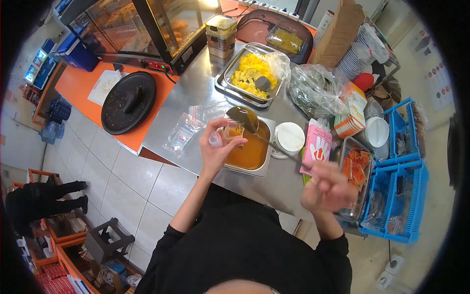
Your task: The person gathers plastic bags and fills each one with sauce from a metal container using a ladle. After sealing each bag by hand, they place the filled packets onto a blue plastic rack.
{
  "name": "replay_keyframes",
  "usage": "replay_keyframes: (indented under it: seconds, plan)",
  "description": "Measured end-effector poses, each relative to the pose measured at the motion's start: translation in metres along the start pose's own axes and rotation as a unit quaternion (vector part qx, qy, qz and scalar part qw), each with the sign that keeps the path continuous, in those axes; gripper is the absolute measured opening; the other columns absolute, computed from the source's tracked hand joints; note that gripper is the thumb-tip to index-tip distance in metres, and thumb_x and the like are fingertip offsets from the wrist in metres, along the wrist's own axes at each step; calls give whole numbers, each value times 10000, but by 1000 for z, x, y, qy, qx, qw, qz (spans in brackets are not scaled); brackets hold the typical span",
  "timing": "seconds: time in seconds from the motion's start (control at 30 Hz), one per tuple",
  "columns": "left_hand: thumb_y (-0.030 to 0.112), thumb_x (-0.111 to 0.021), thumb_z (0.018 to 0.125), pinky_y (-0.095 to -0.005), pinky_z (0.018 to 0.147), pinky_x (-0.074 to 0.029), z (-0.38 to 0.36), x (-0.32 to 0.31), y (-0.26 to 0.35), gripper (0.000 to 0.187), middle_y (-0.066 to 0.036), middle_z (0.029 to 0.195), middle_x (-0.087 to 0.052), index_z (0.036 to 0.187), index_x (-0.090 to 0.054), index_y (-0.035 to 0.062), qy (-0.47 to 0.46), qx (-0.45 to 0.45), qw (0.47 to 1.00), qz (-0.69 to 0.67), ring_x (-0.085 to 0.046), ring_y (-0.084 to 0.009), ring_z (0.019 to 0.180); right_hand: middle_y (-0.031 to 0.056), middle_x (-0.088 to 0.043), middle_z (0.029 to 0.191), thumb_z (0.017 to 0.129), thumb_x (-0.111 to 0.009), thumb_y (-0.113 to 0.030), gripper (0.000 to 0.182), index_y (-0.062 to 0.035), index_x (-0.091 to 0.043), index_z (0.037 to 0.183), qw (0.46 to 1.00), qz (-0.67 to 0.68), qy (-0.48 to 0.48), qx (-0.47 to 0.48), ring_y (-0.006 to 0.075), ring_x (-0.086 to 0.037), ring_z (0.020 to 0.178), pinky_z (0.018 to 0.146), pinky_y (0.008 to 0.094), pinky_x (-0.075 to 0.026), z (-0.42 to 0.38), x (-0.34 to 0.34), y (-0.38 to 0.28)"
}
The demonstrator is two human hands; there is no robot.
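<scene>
My left hand (218, 147) is closed around a small clear plastic bag (234, 133), held above a steel pan of orange-brown liquid (250, 152). Its mouth is partly hidden by my fingers. My right hand (328, 187), slightly blurred, grips the far end of a long-handled ladle (284, 151). The bowl of that ladle hangs over the pan's back edge, just above the bag, and looks coated with the liquid. Flat clear plastic bags (188, 128) lie on the steel counter left of my left hand.
Behind the pan stands a tray of yellow food (252, 73). A white round tub (289, 137), a pink glove packet (317, 142), a container of orange-red pieces (355, 169) and blue baskets (396, 196) are to the right. A black lid (129, 103) lies left, near a heated display case (161, 29).
</scene>
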State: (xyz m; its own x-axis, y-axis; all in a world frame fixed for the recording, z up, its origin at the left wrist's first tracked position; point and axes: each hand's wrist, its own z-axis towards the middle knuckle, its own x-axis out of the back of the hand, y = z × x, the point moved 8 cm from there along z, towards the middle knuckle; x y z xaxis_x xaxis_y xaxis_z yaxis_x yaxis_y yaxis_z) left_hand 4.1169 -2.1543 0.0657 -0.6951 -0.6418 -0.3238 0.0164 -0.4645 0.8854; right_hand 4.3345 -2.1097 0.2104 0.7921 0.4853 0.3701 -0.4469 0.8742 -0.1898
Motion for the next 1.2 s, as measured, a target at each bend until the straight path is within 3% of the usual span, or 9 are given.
replay_keyframes:
  seconds: [0.07, 0.1, 0.3, 0.47, 0.53, 0.63, 0.83, 1.03, 1.2]
  plan:
    - [-68, -715, 686, -239, 666, -551, -1, 0, 4, 436, -105, 1067, -500, 1056, -488, -26, 3, -17, 1000, -3, -591, -136, 845, 151, -587, 924, 881, -543, -89, 147, -51, -424, 958, 900, 142, 345, -224, 245, -606, 788, 663, 280, -536, -37, 21, 49]
    - [-82, -711, 679, -253, 705, -548, -3, 2, 0, 430, -106, 1075, -494, 1047, -496, -23, -3, 9, 1000, -27, -583, -141, 865, 151, -587, 924, 881, -543, -89, 147, -51, -424, 958, 900, 143, 346, -222, 245, -606, 788, 663, 280, -536, -41, 17, 51]
    - [-38, -754, 628, -289, 817, -496, -3, 29, -11, 474, -92, 1056, -512, 1046, -533, -6, 4, -99, 991, 94, -552, -156, 944, 111, -573, 937, 892, -530, -96, 90, -64, -488, 964, 525, 345, 527, -572, 163, -585, 788, 692, 258, -507, -156, -29, 103]
    - [68, -788, 614, -271, 816, -464, -8, 43, -20, 559, -77, 987, -573, 1102, -526, -7, 49, 33, 993, -106, -548, -154, 963, 73, -587, 896, 881, -548, -91, 129, -60, -485, 990, 647, 196, 543, -498, 142, -588, 766, 674, 240, -485, -167, -5, 105]
    - [100, -777, 638, -273, 809, -474, -4, 42, -14, 555, -75, 924, -604, 1110, -512, -24, 18, 42, 990, -135, -577, -166, 920, 92, -578, 944, 887, -553, -145, 202, -42, -475, 1043, 778, 49, 301, -550, 144, -587, 782, 698, 243, -477, -143, -18, 112]
    - [149, -762, 676, -269, 778, -484, -2, 25, 9, 546, -93, 902, -620, 1120, -501, -31, -36, 60, 986, -153, -594, -159, 818, 109, -540, 1107, 797, -662, -241, 459, -32, -488, 1167, 876, -359, 49, -317, 210, -570, 848, 873, 354, -363, -53, -31, 78]
    - [138, -622, 828, -178, 507, -434, -10, 23, 28, 328, -114, 884, -656, 1091, -532, -34, -114, 124, 985, -49, -527, -59, 551, 36, -637, 898, 738, -697, -223, 268, -77, -652, 959, 921, 101, -26, -376, 184, -566, 801, 864, 346, -330, -21, -91, 91]
    - [47, -588, 836, -168, 428, -356, -7, 12, 73, 89, -39, 759, -657, 867, -658, 2, -20, -8, 966, 258, -463, -29, 485, 24, -613, 741, 754, -676, -173, 178, -81, -660, 905, 951, -66, -2, -301, 181, -567, 725, 804, 330, -361, -9, -81, 76]
    - [51, -628, 805, -183, 441, -349, -13, 13, 77, 58, -32, 693, -628, 812, -665, 7, -10, 7, 969, 246, -477, -37, 501, 25, -598, 710, 744, -679, -121, 117, -61, -640, 836, 906, 98, 2, -412, 173, -566, 711, 769, 328, -377, -16, -80, 91]
